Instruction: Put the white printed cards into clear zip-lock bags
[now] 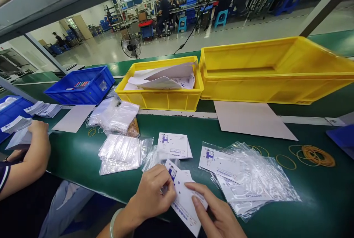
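Observation:
A white printed booklet (184,203) with a purple picture is tilted at the table's front edge, and another white sheet edge shows behind it. My right hand (217,212) grips its right side, with two fingers on the printed face. At the upper left edge of the booklet, my left hand (153,190) is closed in a pinch; what is between the fingertips is hidden. More booklets (174,144) lie just beyond, beside loose clear plastic. Empty clear bags (120,151) are stacked to the left. On the right is a fanned pile of bagged booklets (235,171).
Yellow bins (168,99) (276,86) and a blue bin (80,86) line the back. Rubber bands (318,155) lie at right. Grey cardboard (251,120) lies under the large yellow bin. At left, a co-worker's arm (38,149) handles paper stacks.

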`<state>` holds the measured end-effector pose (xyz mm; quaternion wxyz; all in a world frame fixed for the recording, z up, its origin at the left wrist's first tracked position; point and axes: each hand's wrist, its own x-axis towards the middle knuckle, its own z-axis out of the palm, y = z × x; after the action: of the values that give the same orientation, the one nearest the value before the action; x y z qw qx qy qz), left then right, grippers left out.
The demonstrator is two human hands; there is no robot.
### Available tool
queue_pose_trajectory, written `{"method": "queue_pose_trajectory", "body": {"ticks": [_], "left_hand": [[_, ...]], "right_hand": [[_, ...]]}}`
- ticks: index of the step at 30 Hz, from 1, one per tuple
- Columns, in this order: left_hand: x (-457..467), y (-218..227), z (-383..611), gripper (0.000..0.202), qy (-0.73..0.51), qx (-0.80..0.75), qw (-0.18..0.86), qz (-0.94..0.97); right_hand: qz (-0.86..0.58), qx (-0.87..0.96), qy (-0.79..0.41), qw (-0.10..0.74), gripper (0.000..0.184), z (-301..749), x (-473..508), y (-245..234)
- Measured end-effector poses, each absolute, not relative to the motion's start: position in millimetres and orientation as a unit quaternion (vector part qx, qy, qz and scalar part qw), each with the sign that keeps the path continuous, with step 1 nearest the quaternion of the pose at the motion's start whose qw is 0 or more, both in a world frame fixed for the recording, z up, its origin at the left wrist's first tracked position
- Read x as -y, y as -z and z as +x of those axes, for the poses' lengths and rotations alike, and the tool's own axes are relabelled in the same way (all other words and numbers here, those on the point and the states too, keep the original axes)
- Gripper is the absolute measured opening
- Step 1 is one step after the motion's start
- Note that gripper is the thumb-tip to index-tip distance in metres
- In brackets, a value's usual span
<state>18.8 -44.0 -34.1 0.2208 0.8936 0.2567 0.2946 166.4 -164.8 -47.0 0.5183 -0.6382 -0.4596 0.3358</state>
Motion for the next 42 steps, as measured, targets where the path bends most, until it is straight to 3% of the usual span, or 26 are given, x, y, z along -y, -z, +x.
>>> {"method": "queue_pose_trajectory", "body": {"ticks": [5, 8, 11, 13, 17, 19, 21, 23, 26, 29, 37, 41, 42], "left_hand": [[44.8, 30.6, 18.1, 0.02, -0.292, -0.247, 0.272, 0.883], [43.1, 25.6, 14.4, 0.022, -0.297, -0.296, 0.334, 0.844], [41.5, 21.1, 11.2, 0.025, -0.328, -0.338, 0.403, 0.785], [41.3, 18.0, 11.7, 0.027, -0.353, -0.337, 0.459, 0.742], [45.0, 12.3, 19.9, 0.034, -0.363, -0.292, 0.568, 0.679], [47.2, 11.0, 24.2, 0.036, -0.336, -0.264, 0.595, 0.681], [46.6, 11.0, 26.1, 0.029, -0.339, -0.254, 0.564, 0.709], [42.0, 11.6, 26.2, 0.012, -0.379, -0.274, 0.482, 0.741], [30.0, 10.9, 26.2, 0.041, -0.362, -0.283, 0.435, 0.774], [20.8, 6.3, 29.6, 0.018, -0.247, -0.22, 0.516, 0.79], [20.8, -8.2, 58.1, 0.033, -0.174, -0.119, 0.541, 0.814], [12.8, -11.8, 93.7, 0.018, -0.163, -0.114, 0.497, 0.845], [8.7, -11.4, 105.4, 0.029, -0.149, -0.115, 0.471, 0.862]], "right_hand": [[-0.622, 0.468, -0.376, 0.503, 0.036, 164.8, 159.0, 51.9], [-0.595, 0.429, -0.356, 0.579, 0.044, 164.6, 161.4, 51.9], [-0.585, 0.428, -0.282, 0.629, 0.038, 165.6, 162.9, 53.5], [-0.59, 0.48, -0.238, 0.604, 0.042, 165.9, 161.1, 56.9], [-0.577, 0.605, -0.153, 0.527, 0.07, 160.4, 150.0, 63.9], [-0.562, 0.614, -0.099, 0.546, 0.049, 157.4, 143.4, 63.5], [-0.556, 0.584, -0.079, 0.586, 0.028, 157.6, 139.3, 59.8], [-0.56, 0.543, -0.106, 0.617, 0.023, 161.7, 139.1, 54.7], [-0.548, 0.505, -0.168, 0.645, 0.019, 170.5, 143.4, 48.4], [-0.523, 0.498, -0.21, 0.659, 0.019, 177.4, 147.9, 45.9], [-0.516, 0.471, -0.243, 0.673, 0.024, 187.6, 161.3, 49.8], [-0.603, 0.308, -0.186, 0.712, 0.027, 206.9, 164.5, 61.9], [-0.627, 0.259, -0.181, 0.712, 0.026, 216.2, 165.4, 66.4]]}}
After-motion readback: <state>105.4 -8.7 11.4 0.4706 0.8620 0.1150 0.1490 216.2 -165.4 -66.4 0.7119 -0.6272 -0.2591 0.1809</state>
